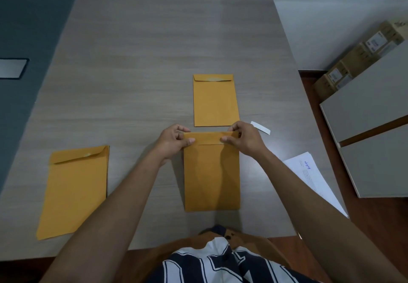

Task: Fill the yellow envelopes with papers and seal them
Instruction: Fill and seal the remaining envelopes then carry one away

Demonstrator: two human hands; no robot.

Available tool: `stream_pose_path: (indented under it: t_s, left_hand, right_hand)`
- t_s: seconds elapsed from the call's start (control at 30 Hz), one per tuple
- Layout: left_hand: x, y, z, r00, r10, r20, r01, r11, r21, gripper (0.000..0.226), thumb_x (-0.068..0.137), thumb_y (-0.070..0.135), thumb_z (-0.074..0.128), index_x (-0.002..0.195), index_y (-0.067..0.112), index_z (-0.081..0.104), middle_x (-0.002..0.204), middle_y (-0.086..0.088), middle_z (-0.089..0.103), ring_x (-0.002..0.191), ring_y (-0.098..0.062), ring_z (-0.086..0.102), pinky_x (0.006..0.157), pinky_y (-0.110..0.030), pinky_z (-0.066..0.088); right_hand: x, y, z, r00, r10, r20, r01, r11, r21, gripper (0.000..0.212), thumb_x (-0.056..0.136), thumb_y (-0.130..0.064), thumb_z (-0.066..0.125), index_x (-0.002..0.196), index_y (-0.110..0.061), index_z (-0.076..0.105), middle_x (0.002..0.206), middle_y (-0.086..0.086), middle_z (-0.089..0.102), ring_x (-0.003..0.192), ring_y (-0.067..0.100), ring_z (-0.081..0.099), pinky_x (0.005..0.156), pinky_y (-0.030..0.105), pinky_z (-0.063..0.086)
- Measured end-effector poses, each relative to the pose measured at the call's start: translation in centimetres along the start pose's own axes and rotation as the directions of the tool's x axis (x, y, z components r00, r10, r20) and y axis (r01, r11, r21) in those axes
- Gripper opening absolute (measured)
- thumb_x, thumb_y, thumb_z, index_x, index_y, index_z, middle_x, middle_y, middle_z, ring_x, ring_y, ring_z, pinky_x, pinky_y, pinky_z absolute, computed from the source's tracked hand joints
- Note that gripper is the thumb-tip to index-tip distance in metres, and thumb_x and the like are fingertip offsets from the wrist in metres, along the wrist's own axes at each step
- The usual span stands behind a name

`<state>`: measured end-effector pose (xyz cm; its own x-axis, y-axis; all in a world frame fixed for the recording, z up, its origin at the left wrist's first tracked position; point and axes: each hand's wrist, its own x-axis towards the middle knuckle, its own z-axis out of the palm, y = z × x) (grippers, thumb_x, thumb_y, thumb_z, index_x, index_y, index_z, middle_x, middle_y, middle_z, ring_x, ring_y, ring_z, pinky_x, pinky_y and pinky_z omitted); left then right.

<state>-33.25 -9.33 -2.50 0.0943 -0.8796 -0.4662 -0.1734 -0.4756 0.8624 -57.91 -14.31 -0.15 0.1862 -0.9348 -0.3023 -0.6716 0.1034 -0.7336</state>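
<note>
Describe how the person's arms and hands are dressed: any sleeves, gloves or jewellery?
Both forearms are bare up to the frame edge, with no sleeves visible. The left hand and right hand wear no gloves; no rings or watch are visible.

On the table lie three envelopes. The near envelope lies in the middle, with the left hand and right hand on its far end. The far envelope lies just behind it. The left envelope lies well apart to the left. A paper strip lies right of the hands. Papers lie at the right edge.
</note>
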Motion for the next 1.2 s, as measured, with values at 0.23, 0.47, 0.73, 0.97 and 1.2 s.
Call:
stream_pose_path:
  t_s: [0.23,0.47,0.73,0.97,1.2]
  left_hand:
    - [3.7,3.7,0.7,0.993,0.003,-0.114,-0.014,0.995,-0.095,0.017,0.088,0.001,0.069,0.090,0.014,0.058,0.070,0.000,0.054,0.068,-0.012,0.056,0.064,-0.023,0.053]
    - [10.6,7.2,0.3,0.971,0.013,-0.239,-0.034,0.996,-0.081,0.020,0.086,0.003,0.072,0.099,0.012,0.061,0.082,-0.005,0.063,0.078,-0.017,0.063,0.062,-0.025,0.052]
    - [19.7,9.5,-0.2,0.926,0.029,-0.376,-0.015,0.999,0.041,0.021,0.075,0.004,0.079,0.085,0.019,0.067,0.068,0.006,0.061,0.068,-0.010,0.059,0.083,-0.040,0.059]
    - [23.8,10.4,0.9,0.915,0.045,-0.402,0.031,0.983,0.181,0.022,0.077,0.008,0.080,0.097,0.010,0.070,0.069,0.010,0.059,0.063,-0.002,0.054,0.065,-0.007,0.048]
    - [23.0,9.5,1.5,0.907,0.180,-0.382,-0.002,0.906,0.423,0.045,0.082,0.015,0.078,0.124,0.012,0.062,0.118,-0.004,0.056,0.101,-0.011,0.053,0.087,-0.014,0.039]
  right_hand:
    - [4.1,-1.3,-1.8,0.993,0.022,-0.113,-0.010,0.994,0.107,0.031,0.074,-0.031,0.084,0.091,-0.016,0.062,0.094,0.000,0.063,0.086,0.014,0.054,0.064,0.019,0.042]
    - [11.5,-3.7,-3.6,0.976,0.026,-0.216,-0.012,0.998,0.068,0.042,0.073,-0.029,0.084,0.102,-0.011,0.060,0.095,-0.002,0.055,0.085,0.013,0.049,0.059,0.015,0.038]
    - [20.8,-4.0,-3.2,0.954,0.057,-0.293,-0.046,0.998,0.043,0.046,0.066,-0.030,0.089,0.090,-0.019,0.052,0.105,0.009,0.060,0.084,0.016,0.050,0.058,0.010,0.029]
    - [25.2,-3.2,-3.0,0.954,0.077,-0.291,-0.086,0.996,-0.017,0.047,0.069,-0.030,0.088,0.102,-0.013,0.060,0.111,0.004,0.053,0.088,0.011,0.048,0.076,0.017,0.037]
    - [24.6,-1.5,-2.0,0.950,-0.104,-0.293,0.052,0.982,-0.181,0.029,0.079,-0.015,0.076,0.103,-0.013,0.060,0.107,0.001,0.048,0.107,0.019,0.047,0.081,0.020,0.040]
